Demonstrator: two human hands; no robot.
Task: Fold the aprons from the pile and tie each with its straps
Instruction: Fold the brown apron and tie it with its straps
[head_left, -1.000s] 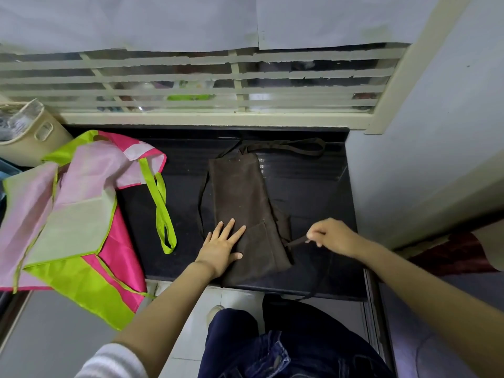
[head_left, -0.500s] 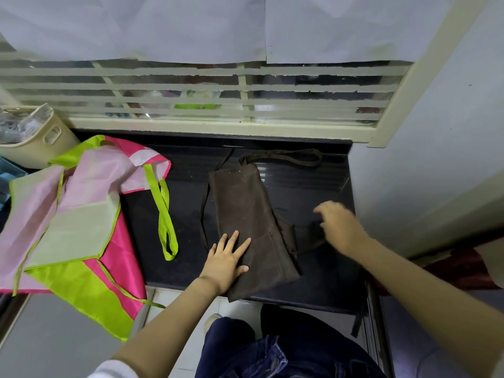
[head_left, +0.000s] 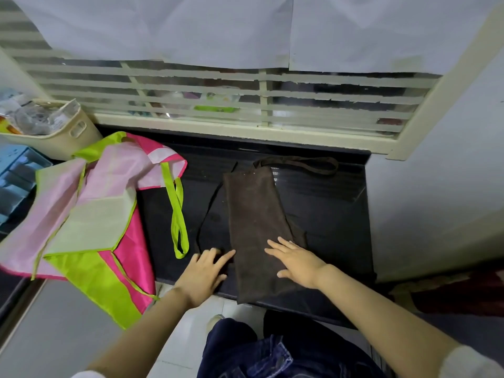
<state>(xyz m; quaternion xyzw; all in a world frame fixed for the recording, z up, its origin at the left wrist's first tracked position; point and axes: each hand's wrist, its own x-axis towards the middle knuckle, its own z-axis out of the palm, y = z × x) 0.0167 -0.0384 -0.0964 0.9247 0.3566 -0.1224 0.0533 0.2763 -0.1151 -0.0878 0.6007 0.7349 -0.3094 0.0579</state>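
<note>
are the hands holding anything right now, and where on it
The right hand holds nothing: it lies flat on the brown apron. The left hand is at the thin strap; whether it grips it cannot be told.

Pink apron [head_left: 114,173], cream basket [head_left: 68,137] and blue box [head_left: 16,175] partly beyond the left edge; blurred items [head_left: 215,108] behind the window slats [head_left: 341,77]

Soft, even daylight, perhaps from the window; edges bend, slight blur.
</note>
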